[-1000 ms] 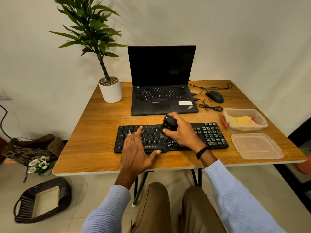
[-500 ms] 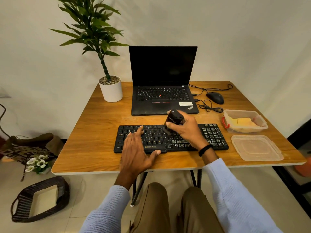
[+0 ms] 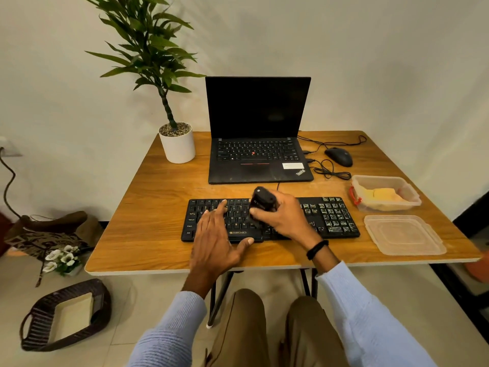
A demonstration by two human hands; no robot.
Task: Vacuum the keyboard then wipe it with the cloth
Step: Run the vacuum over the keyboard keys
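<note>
A home office corner: a wooden table (image 3: pixel 148 213) stands against a plain white wall, with an open laptop (image 3: pixel 258 133) at its back edge, a potted plant (image 3: pixel 177 144) at its back left, a wired mouse (image 3: pixel 339 156) and a keyboard (image 3: pixel 330 218). On the tiled floor (image 3: pixel 127 313) left of the table lie a wicker basket (image 3: pixel 102 300), a bag (image 3: pixel 50 229) and flowers (image 3: pixel 59 259).

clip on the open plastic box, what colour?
Red: the clip on the left end of the open plastic box, seen in the head view.

The keyboard (image 3: pixel 329 215) sits on the table (image 3: pixel 148 213) at frame centre, the laptop (image 3: pixel 258 154) above it. Plant pot (image 3: pixel 177 148) upper left; mouse (image 3: pixel 339 156), container (image 3: pixel 381 177), lid (image 3: pixel 403 234) descend the right side.
</note>
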